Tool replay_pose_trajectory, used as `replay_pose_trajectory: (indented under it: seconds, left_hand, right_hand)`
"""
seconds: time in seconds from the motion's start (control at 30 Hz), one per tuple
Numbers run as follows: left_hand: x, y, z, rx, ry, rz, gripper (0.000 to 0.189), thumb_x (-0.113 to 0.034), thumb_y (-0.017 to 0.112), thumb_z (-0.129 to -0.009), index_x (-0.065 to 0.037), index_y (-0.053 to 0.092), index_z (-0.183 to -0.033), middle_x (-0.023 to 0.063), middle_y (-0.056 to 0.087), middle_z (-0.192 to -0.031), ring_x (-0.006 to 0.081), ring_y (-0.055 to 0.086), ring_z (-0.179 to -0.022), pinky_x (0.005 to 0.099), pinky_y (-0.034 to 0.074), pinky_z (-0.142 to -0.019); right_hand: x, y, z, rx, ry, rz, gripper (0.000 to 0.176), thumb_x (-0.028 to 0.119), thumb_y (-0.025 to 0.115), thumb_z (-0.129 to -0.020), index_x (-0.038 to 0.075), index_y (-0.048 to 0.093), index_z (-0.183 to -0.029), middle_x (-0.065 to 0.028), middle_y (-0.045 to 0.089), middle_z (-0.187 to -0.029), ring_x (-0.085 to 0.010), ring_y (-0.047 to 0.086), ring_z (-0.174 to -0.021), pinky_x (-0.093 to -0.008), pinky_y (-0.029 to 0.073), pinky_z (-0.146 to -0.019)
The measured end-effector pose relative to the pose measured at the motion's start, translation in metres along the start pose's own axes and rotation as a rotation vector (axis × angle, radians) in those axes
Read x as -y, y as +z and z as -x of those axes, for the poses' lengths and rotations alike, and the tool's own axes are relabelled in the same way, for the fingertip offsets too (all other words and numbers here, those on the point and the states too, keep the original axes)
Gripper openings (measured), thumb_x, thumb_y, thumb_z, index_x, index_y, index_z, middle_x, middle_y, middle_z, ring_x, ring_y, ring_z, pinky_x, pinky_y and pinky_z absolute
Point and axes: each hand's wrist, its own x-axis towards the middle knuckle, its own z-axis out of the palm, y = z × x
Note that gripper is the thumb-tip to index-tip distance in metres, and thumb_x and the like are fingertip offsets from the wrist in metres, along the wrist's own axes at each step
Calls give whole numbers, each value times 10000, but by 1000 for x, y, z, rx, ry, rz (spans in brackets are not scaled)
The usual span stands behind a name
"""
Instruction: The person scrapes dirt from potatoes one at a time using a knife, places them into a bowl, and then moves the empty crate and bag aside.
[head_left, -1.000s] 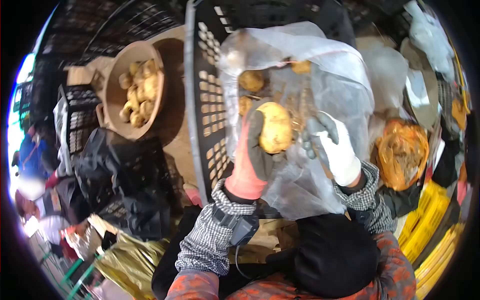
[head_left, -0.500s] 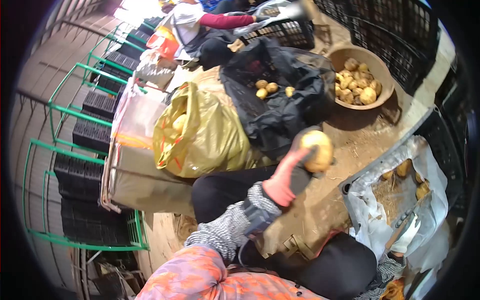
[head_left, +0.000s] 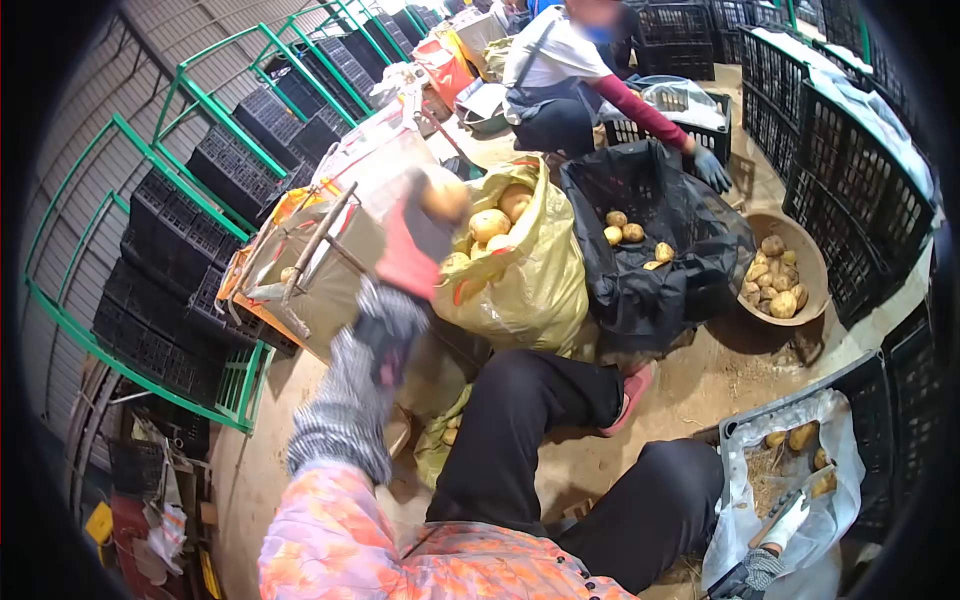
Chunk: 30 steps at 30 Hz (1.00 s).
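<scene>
My left hand (head_left: 415, 235), in a red and dark glove, is raised at the left of the yellow sack (head_left: 545, 285). Its fingers are closed around a potato (head_left: 445, 193), blurred by motion. Several potatoes (head_left: 490, 225) fill the sack's open mouth. Low on the right, my right hand (head_left: 788, 522), in a white and grey glove, is over the plastic-lined crate (head_left: 735, 430). It is closed on what looks like a narrow knife (head_left: 777, 512), partly hidden by the fingers. A few potatoes (head_left: 803, 436) lie in that crate on brown, soil-like bits.
A black-lined crate (head_left: 610, 190) holds a few potatoes, and a brown basin (head_left: 815, 270) holds several. Ahead, a person (head_left: 560, 70) crouches with a gloved hand near the black lining. Stacked black crates (head_left: 850, 180) stand at the right; green metal racks (head_left: 120, 125) hold crates at the left.
My left hand has swung left and upward with the potato, from over the floor to the sack's left side. The view has shifted. The other person's arm now reaches down toward the black-lined crate.
</scene>
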Motion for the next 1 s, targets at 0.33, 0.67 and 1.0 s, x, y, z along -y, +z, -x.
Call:
replay_pose_trajectory:
  seconds: [0.33, 0.67, 1.0]
  left_hand:
    - [14, 40, -84, 416, 239, -394, 470, -229, 477, -918, -36, 365, -1331, 162, 435, -1326, 322, 419, -1228, 437, 317, -1064]
    - [302, 364, 200, 1956, 9, -578, 506, -166, 600, -812, -39, 457, -1281, 214, 504, -1255, 317, 489, -1176, 364, 381, -992]
    - [456, 320, 381, 2970, -352, -611, 476, -314, 518, -770, -93, 548, -1191, 197, 551, -1201, 336, 510, -1127, 396, 380, -973]
  right_hand:
    - [31, 15, 45, -106, -115, -271, 337, 266, 520, -919, 45, 515, -1173, -114, 598, -1095, -201, 585, -952, -309, 474, -810]
    - [99, 12, 77, -196, 48, -800, 261, 350, 493, -910, 91, 510, -936, -5, 509, -744, -110, 478, -555, -222, 412, -478]
    - [92, -6, 86, -125, -127, -924, 241, 340, 452, -930, 103, 489, -908, -31, 487, -707, -141, 477, -536, -260, 402, -475]
